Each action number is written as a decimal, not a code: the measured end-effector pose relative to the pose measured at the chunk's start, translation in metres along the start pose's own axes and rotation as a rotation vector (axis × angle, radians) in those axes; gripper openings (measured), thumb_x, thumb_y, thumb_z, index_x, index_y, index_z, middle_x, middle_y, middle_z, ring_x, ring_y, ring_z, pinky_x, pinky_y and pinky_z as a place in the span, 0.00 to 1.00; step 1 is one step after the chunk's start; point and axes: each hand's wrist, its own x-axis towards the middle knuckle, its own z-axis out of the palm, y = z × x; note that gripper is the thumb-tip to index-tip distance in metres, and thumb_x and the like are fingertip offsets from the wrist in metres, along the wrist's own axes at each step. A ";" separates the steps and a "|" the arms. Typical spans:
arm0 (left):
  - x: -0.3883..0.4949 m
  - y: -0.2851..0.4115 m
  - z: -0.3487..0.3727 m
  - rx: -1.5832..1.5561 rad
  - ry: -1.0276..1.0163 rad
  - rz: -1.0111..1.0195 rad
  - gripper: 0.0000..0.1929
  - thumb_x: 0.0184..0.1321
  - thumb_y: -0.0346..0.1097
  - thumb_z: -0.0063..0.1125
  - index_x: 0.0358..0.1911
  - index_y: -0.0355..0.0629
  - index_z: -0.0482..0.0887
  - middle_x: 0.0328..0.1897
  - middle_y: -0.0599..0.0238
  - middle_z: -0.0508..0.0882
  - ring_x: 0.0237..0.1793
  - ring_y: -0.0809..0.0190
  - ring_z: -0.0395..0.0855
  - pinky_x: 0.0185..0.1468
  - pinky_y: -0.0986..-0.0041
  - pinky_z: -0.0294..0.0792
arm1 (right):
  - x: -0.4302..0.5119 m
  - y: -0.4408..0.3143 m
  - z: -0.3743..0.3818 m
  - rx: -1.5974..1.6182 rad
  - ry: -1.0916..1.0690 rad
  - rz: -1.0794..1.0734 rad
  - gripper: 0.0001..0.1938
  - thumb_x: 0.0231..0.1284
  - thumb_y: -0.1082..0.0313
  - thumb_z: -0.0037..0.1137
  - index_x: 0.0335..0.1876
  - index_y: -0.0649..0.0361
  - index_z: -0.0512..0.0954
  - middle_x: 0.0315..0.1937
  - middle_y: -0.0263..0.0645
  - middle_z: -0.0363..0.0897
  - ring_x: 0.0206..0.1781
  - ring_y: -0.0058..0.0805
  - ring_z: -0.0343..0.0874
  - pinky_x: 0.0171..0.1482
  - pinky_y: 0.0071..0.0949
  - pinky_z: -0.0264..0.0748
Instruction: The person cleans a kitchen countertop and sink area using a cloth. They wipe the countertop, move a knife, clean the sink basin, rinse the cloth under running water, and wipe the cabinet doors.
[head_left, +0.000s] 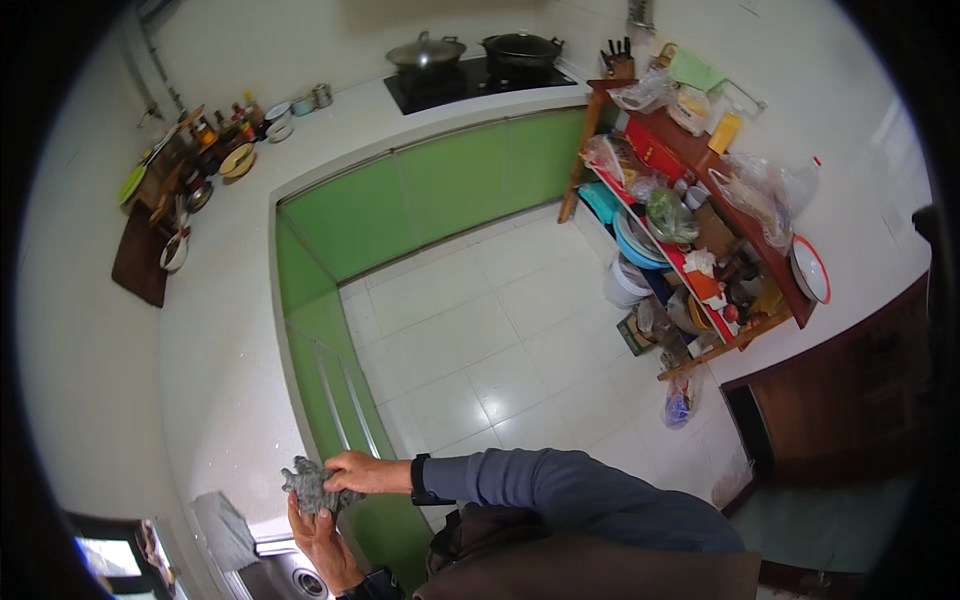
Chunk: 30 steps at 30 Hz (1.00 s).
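Observation:
A crumpled grey cloth (309, 486) is bunched between my two hands, above the counter's front edge and close to the sink. My right hand (364, 474) grips it from the right, fingers pressed into the folds. From below, my left hand (321, 544) holds the cloth with fingers pointing up along its lower side. The stainless steel sink (274, 577) lies just under and left of my left hand, its drain partly in view. Another grey cloth (223, 531) is draped on the counter at the sink's edge.
The white countertop (217, 360) carries seasoning bottles (240, 124), a yellow bowl (238, 160) and a dark cutting board (141, 255). A lidded wok (426, 56) and a black pot (521, 49) stand on the cooktop (480, 86). A crowded wooden shelf (750, 217) stands right, over floor tiles (442, 337).

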 end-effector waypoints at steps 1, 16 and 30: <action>0.007 0.000 0.010 -0.029 -0.046 -0.006 0.35 0.58 0.19 0.58 0.71 0.30 0.61 0.65 0.45 0.75 0.59 0.52 0.78 0.64 0.67 0.71 | 0.000 0.000 -0.018 -0.097 0.044 0.068 0.16 0.64 0.60 0.59 0.42 0.71 0.79 0.30 0.37 0.79 0.36 0.23 0.75 0.39 0.29 0.71; 0.187 -0.042 0.089 0.087 -0.150 -0.143 0.19 0.64 0.28 0.57 0.58 0.32 0.76 0.46 0.63 0.84 0.40 0.69 0.79 0.46 0.77 0.72 | 0.043 -0.054 -0.208 0.472 0.815 -0.154 0.11 0.75 0.62 0.52 0.50 0.61 0.78 0.44 0.32 0.82 0.44 0.23 0.80 0.48 0.27 0.78; 0.398 0.029 0.098 -0.101 0.091 0.042 0.17 0.62 0.25 0.56 0.56 0.36 0.78 0.31 0.74 0.73 0.34 0.71 0.71 0.49 0.70 0.74 | 0.302 -0.179 -0.242 0.228 0.337 -0.114 0.21 0.74 0.66 0.49 0.67 0.69 0.70 0.58 0.41 0.79 0.57 0.28 0.79 0.61 0.29 0.75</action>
